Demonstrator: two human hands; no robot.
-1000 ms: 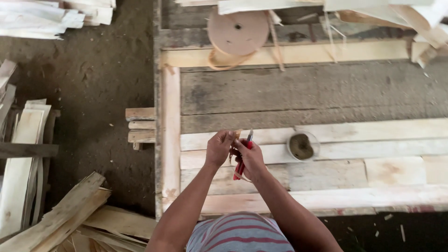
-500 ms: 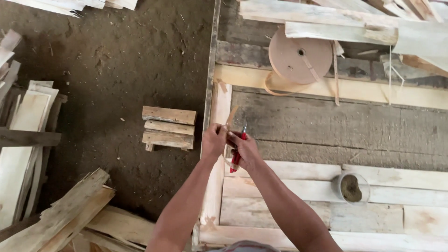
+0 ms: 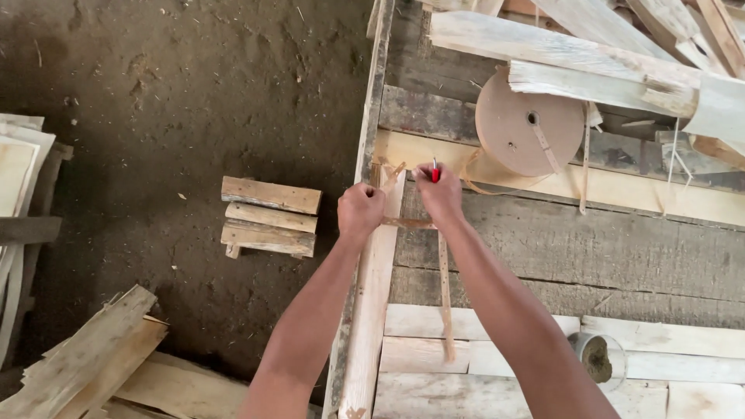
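At the counter's (image 3: 497, 256) left corner: left hand (image 3: 361, 211) clamped on thin brown strapping (image 3: 444, 287), right hand (image 3: 440, 192) closed on a red-handled tool (image 3: 435, 173), probably cutters; strapping light, flexible, best gripped near the ends.

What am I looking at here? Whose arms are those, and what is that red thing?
You are looking down through a camera worn on a person's head, so the two bare arms are that person's own. The left hand is closed on a thin tan strip that runs across a pale wooden slat. The right hand holds a small tool with a red handle; what kind of tool is too small to tell. They work on a frame of wooden boards. Just beyond the hands lies a round brown reel of the same strip. On the dirt floor sits a little stack of short blocks.
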